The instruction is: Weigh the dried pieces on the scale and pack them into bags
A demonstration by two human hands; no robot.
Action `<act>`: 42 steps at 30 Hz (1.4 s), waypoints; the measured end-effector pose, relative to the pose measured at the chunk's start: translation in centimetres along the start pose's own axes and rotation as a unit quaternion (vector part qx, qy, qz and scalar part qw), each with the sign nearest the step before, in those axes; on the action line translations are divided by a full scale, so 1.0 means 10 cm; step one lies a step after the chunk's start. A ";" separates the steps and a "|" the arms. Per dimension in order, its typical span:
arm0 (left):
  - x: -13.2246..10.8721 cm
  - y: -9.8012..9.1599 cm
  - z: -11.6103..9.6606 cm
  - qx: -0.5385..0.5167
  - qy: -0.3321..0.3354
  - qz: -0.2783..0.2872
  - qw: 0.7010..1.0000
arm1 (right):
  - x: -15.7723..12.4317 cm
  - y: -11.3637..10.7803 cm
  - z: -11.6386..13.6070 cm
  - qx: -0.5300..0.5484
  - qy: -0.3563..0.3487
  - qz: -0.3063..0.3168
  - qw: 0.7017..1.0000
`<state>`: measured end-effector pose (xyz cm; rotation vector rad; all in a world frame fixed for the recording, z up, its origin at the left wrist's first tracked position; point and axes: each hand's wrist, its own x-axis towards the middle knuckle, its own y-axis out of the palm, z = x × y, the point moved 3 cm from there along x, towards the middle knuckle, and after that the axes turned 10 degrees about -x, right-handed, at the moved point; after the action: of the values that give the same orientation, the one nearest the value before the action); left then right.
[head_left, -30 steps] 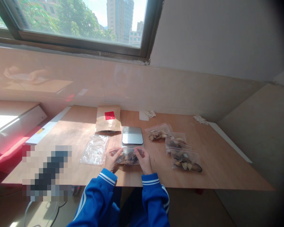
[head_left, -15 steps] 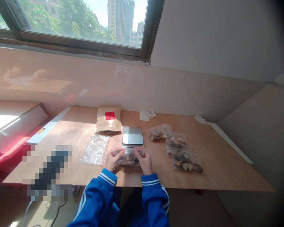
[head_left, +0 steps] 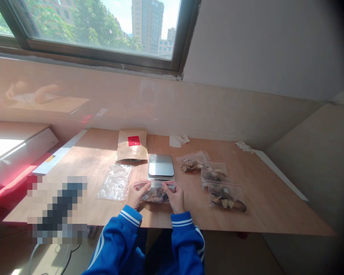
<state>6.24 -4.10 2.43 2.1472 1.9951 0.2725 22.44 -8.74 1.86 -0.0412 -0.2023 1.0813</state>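
Between my hands is a clear zip bag [head_left: 156, 196] with a reddish top strip and dark and tan dried slices inside. My left hand [head_left: 136, 194] pinches its top edge at the left, thumb pointing inward. At the right part of the same edge, my right hand [head_left: 175, 195] is closed in a like pinch. Just beyond the bag lies a digital scale [head_left: 161, 165] with a bare silver plate; the bag partly covers its near side. Whether the zip strip is sealed I cannot tell.
Flat clear bags [head_left: 116, 182] lie left of the scale. Behind them rests a brown paper pouch [head_left: 132, 147] with a red label. Several filled zip bags [head_left: 227, 196] sit at the right. Crumpled tissue [head_left: 183, 139] lies near the wall. A blurred patch [head_left: 60, 208] hides the front left.
My hands keep their pinch on the bag's top edge, nearly in the same place. The whole view has shifted very slightly.
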 end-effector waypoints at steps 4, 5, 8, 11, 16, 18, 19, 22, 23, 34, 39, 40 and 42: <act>0.00 0.01 0.00 -0.006 -0.003 0.006 1.000 | -0.01 -0.01 0.01 -0.009 -0.006 0.002 1.000; 0.00 0.01 -0.01 -0.003 -0.001 0.010 1.000 | -0.01 -0.01 0.02 -0.010 -0.008 0.001 1.000; 0.00 0.01 -0.01 0.009 0.008 0.021 1.000 | 0.00 -0.01 0.01 -0.008 -0.004 0.004 1.000; 0.00 0.01 -0.01 0.014 0.012 0.023 1.000 | 0.00 0.00 -0.01 0.014 0.003 0.028 1.000; 0.00 0.00 0.00 0.005 0.007 0.030 1.000 | -0.01 0.01 -0.03 0.046 0.011 0.087 0.995; -0.01 0.00 0.00 0.001 0.007 0.033 0.999 | -0.01 0.01 -0.03 0.053 0.018 0.092 0.994; -0.01 0.00 0.00 -0.001 0.007 0.033 0.999 | -0.01 0.01 -0.03 0.056 0.020 0.090 0.994; -0.02 -0.01 -0.01 -0.006 0.007 0.034 0.999 | -0.01 0.04 -0.02 0.058 0.021 0.088 0.994; -0.02 0.00 -0.02 -0.006 0.005 0.037 0.999 | -0.01 0.05 -0.02 0.055 0.020 0.087 0.995; 0.01 -0.01 0.00 0.016 0.016 0.052 0.998 | -0.01 0.07 0.03 0.033 -0.001 0.053 0.998; -0.01 -0.01 0.00 0.016 0.017 0.049 0.999 | -0.02 0.08 0.02 0.034 -0.011 0.063 0.997; -0.01 -0.01 0.00 0.019 0.017 0.052 0.998 | -0.02 0.08 0.01 0.036 -0.010 0.072 0.997; -0.02 0.00 -0.01 0.024 0.019 0.059 0.998 | -0.03 0.08 0.01 0.043 -0.002 0.088 0.995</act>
<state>6.17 -4.25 2.53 2.3105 1.9175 0.2884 21.57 -8.63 1.83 0.0208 -0.1574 1.2649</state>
